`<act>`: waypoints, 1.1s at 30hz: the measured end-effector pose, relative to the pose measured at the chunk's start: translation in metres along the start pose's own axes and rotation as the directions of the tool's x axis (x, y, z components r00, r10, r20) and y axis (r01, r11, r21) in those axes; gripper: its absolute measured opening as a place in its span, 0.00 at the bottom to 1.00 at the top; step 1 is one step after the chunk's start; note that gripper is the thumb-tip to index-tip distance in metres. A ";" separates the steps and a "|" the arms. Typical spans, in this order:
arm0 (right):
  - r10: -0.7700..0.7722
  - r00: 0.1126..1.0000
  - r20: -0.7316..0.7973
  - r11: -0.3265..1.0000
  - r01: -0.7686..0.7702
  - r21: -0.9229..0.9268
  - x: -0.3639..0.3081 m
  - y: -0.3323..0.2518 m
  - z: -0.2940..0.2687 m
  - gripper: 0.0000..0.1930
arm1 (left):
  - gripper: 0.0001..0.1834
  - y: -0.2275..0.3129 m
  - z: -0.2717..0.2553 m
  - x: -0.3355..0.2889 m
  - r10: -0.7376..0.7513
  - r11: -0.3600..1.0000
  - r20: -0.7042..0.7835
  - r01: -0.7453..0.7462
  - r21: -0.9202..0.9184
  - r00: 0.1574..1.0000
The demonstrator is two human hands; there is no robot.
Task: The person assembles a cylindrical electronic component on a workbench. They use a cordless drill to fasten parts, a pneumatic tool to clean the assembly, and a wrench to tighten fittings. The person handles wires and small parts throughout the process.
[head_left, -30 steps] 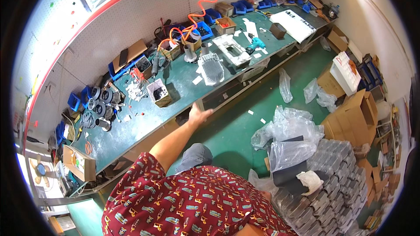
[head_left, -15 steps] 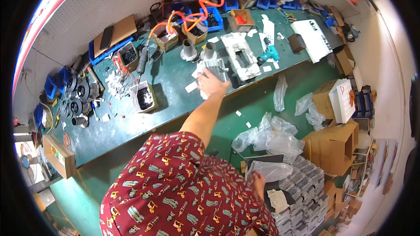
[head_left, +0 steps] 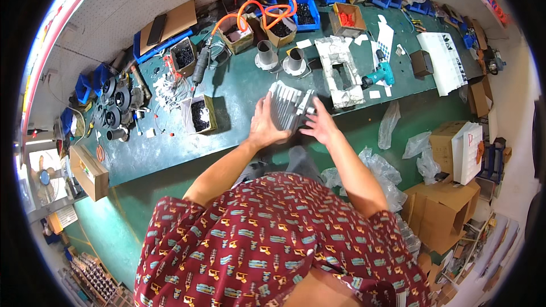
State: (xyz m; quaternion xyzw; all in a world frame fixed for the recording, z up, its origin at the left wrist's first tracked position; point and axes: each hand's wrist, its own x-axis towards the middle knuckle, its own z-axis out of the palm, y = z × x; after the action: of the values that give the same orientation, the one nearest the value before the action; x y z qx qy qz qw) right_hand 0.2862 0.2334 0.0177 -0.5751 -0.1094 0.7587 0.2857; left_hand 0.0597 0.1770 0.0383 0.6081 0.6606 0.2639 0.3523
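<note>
our left hand (head_left: 265, 127) has its fingers half curled along the left side of one gray finned housing (head_left: 286, 107), thumb by its near end, keeping hold of it. our right hand (head_left: 324, 126) has its fingers spread well apart at the housing's right side; we cannot tell how firmly they touch. the housing is tilted at the front edge of the worktop (head_left: 162, 150). behind it we count two gray flanged tubes (head_left: 265, 57), and to its right one white frame (head_left: 327, 57) and one teal drill (head_left: 380, 72). one box (head_left: 212, 116) near the front edge holds small black parts; toward the back edge, one carton (head_left: 348, 32) holds red parts and one blue bin (head_left: 307, 27) black ones.
</note>
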 end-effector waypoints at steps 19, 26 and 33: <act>-0.196 0.680 0.706 0.591 0.657 -0.468 0.002 -0.071 0.036 0.38 | 0.30 0.010 0.008 -0.027 -0.518 0.593 -0.339 0.043 -0.804 0.785; -0.112 0.634 0.765 0.620 0.647 -0.444 0.042 -0.101 0.023 0.45 | 0.34 0.008 0.027 -0.001 -0.371 0.743 -0.372 0.032 -0.668 0.851; -0.226 0.692 0.686 0.575 0.663 -0.479 0.038 -0.098 0.034 0.40 | 0.32 0.009 0.016 0.007 -0.419 0.721 -0.315 0.101 -0.685 0.852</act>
State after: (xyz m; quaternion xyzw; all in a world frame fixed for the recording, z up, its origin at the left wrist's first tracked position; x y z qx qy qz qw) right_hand 0.2782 0.3395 0.0458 -0.3412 -0.6132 0.6861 0.1919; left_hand 0.0772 0.1835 0.0345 0.2689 0.6721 0.5538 0.4116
